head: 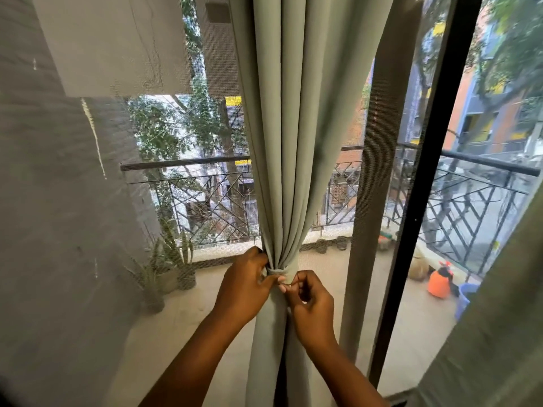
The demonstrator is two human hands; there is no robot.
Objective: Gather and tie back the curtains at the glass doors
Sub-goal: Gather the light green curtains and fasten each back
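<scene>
Head view, one frame. The pale grey-green pleated fabric curtain [296,136] hangs at the glass doors, already drawn into one narrow bundle. Its long axis runs vertical, from the top edge of the frame down between both forearms. A thin matching fabric tie-back band [276,272] circles the bundle at its narrowest point, horizontal, crosswise to the pleats.

Left hand [245,282]: sits on the left flank of the bundle at band height, fingers curled round the gathered folds and the band's left end. Grip grasping curtain and band.

Right hand [311,301]: just below and right of the band, thumb and forefinger pinched on what appears to be the band's free end. The end itself is too small to make out clearly.

Key relation: the band lies directly between the two hands, up and left of the right hand's grip, touching the left. The left hand is nearer and anchors it. The right hand does the fine work at the front of the bundle.

Judgement: gathering done for this curtain, fastening in progress. Next move likely calls for closing or knotting the band across the front, along its horizontal line, while the left hand keeps the folds compressed.

Behind: dark door frame [426,183], balcony railing [482,163], potted plants [176,268].
</scene>
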